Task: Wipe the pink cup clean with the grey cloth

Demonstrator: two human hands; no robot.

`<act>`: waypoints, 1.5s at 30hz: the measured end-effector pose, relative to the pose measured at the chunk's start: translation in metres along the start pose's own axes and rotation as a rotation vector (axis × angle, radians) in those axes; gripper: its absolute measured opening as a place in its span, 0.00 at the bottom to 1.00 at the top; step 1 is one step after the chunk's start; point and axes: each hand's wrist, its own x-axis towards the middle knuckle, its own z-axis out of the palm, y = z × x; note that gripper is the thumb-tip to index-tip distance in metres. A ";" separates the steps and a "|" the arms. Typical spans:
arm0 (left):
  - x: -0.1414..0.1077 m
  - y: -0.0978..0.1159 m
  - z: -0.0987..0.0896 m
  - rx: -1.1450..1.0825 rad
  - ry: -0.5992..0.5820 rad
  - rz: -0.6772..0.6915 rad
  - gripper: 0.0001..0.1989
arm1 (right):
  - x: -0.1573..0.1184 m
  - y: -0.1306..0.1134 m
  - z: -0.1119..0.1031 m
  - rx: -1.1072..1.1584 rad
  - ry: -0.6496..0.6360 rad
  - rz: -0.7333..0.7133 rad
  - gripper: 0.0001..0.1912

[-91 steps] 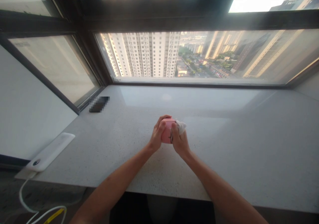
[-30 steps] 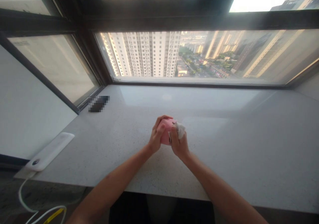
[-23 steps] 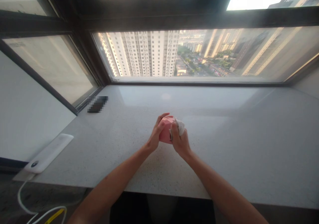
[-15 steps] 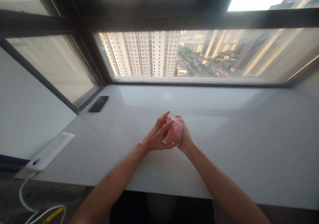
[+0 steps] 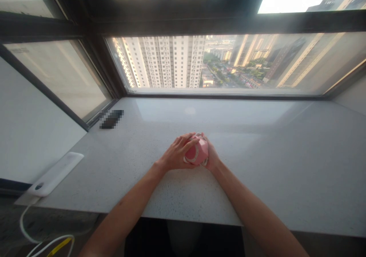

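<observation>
Between my two hands, over the middle of the pale countertop [image 5: 148,146], is a pink faceted object [image 5: 201,150] with off-white, curved bands along its sides. Its exact kind I cannot make out. My left hand [image 5: 177,152] wraps its left side, thumb low in front and fingers across the top. From the right, my right hand [image 5: 212,155] cups it, most of those fingers being hidden behind the object. Whether its underside touches the countertop cannot be seen.
At the left edge lies a white power strip [image 5: 58,173] with a white cable [image 5: 24,222] hanging down. A dark, pixelated item [image 5: 111,119] rests by the left window corner. Dark window frames [image 5: 171,19] border the countertop at the back.
The pink object has turned in my hands, so more of its off-white band shows. My left fingers lie flatter across its top. The whole view has shifted slightly.
</observation>
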 end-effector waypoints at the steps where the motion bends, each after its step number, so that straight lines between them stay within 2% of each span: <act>1: 0.000 0.000 0.001 0.008 0.009 -0.002 0.57 | 0.001 0.000 -0.001 0.043 0.004 0.011 0.17; 4: -0.001 0.001 0.003 0.016 0.034 -0.006 0.57 | 0.001 0.000 -0.002 0.132 -0.002 0.017 0.15; 11: -0.001 0.002 0.003 0.044 0.074 -0.010 0.56 | -0.007 -0.001 0.006 0.061 -0.039 -0.086 0.20; 24: -0.004 0.000 0.012 -0.008 0.135 -0.086 0.61 | -0.010 0.000 0.013 0.025 0.071 -0.142 0.23; 31: -0.003 0.001 0.014 -0.010 0.173 -0.077 0.61 | -0.012 0.002 0.016 -0.054 0.116 -0.185 0.25; 38: -0.004 0.001 0.015 -0.065 0.184 -0.105 0.60 | -0.015 0.005 0.020 -0.131 0.187 -0.298 0.27; 45: -0.004 0.008 0.013 -0.124 0.136 -0.234 0.57 | -0.017 0.007 0.020 -0.241 0.221 -0.389 0.27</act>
